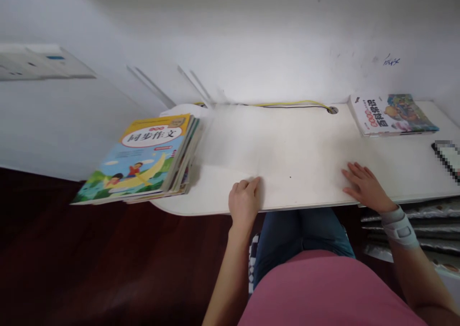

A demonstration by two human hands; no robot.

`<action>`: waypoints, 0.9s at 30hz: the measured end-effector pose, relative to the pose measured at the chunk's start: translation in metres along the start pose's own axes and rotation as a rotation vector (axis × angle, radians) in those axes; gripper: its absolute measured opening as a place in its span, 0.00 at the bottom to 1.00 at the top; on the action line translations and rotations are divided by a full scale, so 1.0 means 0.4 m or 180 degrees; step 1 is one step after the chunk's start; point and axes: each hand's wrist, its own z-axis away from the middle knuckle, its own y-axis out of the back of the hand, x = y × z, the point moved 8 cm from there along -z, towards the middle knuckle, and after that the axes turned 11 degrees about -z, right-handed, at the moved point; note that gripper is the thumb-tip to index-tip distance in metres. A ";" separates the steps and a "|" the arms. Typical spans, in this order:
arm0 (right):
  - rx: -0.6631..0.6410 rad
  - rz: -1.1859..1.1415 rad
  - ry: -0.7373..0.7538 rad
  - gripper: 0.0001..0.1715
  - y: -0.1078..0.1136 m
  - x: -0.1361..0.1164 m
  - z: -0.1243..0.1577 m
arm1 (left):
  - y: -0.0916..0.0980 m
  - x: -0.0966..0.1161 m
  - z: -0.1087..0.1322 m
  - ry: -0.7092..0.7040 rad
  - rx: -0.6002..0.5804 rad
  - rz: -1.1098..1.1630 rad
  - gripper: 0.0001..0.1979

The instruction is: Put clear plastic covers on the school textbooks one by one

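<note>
My left hand [245,199] rests on the white desk [287,149] near its front edge. Its fingers are curled in, and nothing shows in them. Farther right, my right hand [366,186] lies on the desk with fingers spread, holding nothing; a pale band [399,225] is round that wrist. Left of my left hand is a stack of books [151,158], its top cover yellow and blue, jutting past the desk's rounded corner. A second, lower stack of books [393,115] lies at the back right, beyond my right hand.
At the right edge lies a phone [447,158], partly pixelated. Yellow and black cables [287,104] run along the wall into a round hole [333,110]. Wall sockets [43,61] are at upper left. Plastic-wrapped items [413,225] sit under the desk at right.
</note>
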 end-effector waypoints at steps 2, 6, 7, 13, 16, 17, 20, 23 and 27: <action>0.0058 0.0011 -0.0014 0.27 0.000 -0.010 -0.004 | -0.001 -0.004 -0.002 0.0039 -0.0048 0.0011 0.22; 0.0124 0.0035 0.0063 0.25 -0.004 -0.023 -0.012 | 0.006 -0.016 -0.006 0.0164 -0.0182 0.0045 0.20; 0.0149 0.0003 0.0114 0.25 -0.002 -0.023 -0.014 | 0.014 -0.020 -0.009 0.0151 -0.0194 0.0071 0.18; 0.0774 -0.0464 0.0349 0.26 0.050 0.027 -0.043 | 0.148 -0.150 -0.097 0.0397 0.0310 0.0002 0.19; 0.1262 -0.0441 0.0211 0.24 0.068 0.060 -0.053 | 0.197 -0.272 -0.170 0.0866 0.0310 -0.0315 0.23; 0.1346 -0.0412 0.0168 0.23 0.067 0.066 -0.054 | 0.194 -0.312 -0.191 0.1055 0.0156 -0.0420 0.25; 0.1318 -0.0381 0.0118 0.22 0.046 0.076 -0.059 | 0.146 -0.397 -0.223 0.1519 -0.0410 -0.0602 0.28; 0.1222 -0.0434 0.0091 0.23 0.029 0.085 -0.060 | 0.098 -0.416 -0.224 0.1679 -0.0570 -0.0762 0.28; 0.1138 -0.0484 0.0082 0.24 0.020 0.094 -0.060 | 0.082 -0.396 -0.210 0.1646 -0.0557 -0.0888 0.28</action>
